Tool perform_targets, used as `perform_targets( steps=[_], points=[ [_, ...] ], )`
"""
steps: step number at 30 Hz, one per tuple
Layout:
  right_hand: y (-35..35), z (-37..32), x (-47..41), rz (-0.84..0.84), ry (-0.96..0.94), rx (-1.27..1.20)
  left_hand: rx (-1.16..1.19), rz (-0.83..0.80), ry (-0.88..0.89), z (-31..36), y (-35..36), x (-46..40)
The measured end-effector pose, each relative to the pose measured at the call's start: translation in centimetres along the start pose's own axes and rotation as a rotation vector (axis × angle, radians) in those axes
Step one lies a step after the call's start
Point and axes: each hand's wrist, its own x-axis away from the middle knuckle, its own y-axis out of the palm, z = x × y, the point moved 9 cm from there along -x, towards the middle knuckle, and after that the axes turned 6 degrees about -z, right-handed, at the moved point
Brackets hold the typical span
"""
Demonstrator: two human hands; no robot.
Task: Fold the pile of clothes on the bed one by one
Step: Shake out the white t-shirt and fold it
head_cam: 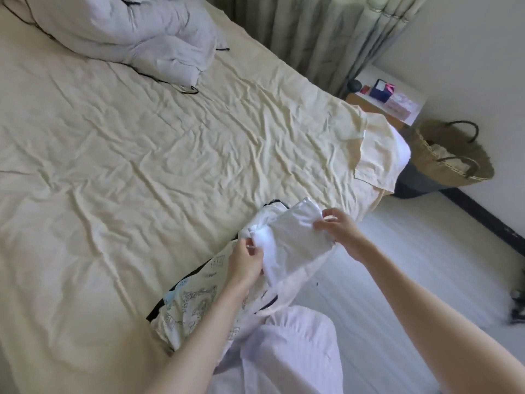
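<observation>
Wide bed (142, 155) covered in a wrinkled cream sheet fills most of the view. Bunched pale grey duvet (125, 32) with black cord trim sits at its far left corner. Green-grey pleated curtain (326, 32) hangs behind the bed. Woven straw basket (451, 155) with dark handles stands on the floor past the bed's right corner, next to a small white bedside table (392, 100) holding a blue box and a tissue pack. Pile of clothes (199, 302), cream printed fabric with black edging on top, lies at the near edge of the bed, just below the hands. Small white cloth garment (295, 240) is held up over the pile and bed edge between both hands. Left hand (244, 263) pinches its lower left corner, thumb against curled fingers. Right hand (341, 226) pinches its upper right edge, fingertips pressed together on the fabric.
</observation>
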Motion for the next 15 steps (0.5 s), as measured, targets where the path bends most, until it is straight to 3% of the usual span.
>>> perform_targets(
  steps=[5, 9, 11, 13, 15],
  points=[
    [1.1, -1.1, -8.8, -0.031, -0.001, 0.037, -0.115, 0.048, -0.096, 0.5, 1.1, -6.3],
    [3.1, 1.2, -13.6, -0.125, 0.093, 0.095, -0.432, 0.042, -0.145, -0.2, 1.6, -8.9],
    [3.9, 2.8, -15.0, -0.137, 0.135, 0.091, -0.747, 0.117, -0.044, 0.7, 1.6, -9.0],
    [3.9, 3.9, -15.8, -0.109, 0.163, 0.071, -1.032, 0.238, 0.175, 2.7, 2.5, -8.2],
    [3.8, 4.4, -16.3, -0.116, 0.17, 0.064, -1.191, 0.255, 0.383, 3.5, 4.7, -7.5]
  ],
)
